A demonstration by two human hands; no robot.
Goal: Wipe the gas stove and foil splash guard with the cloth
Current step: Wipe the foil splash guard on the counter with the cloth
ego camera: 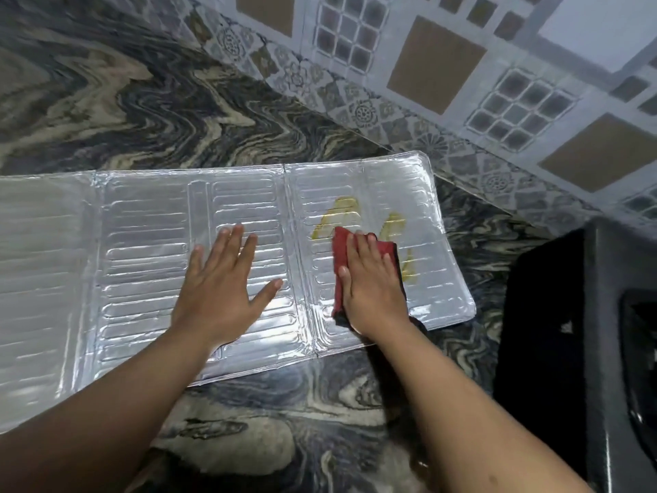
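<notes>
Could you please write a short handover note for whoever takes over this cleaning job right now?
Left hand: flat, fingers spread, pressing the middle panel of the foil splash guard to steady it.
Right hand: flat on the red cloth, pressing it on the right panel.
The guard lies unfolded, flat on the marbled counter. The gas stove stands at the right edge, only partly in view.
Done: wiping has begun on the right panel.
Left: yellow smears beyond and beside the cloth need wiping, then the other panels, then the stove, whose state cannot be judged from here.
</notes>
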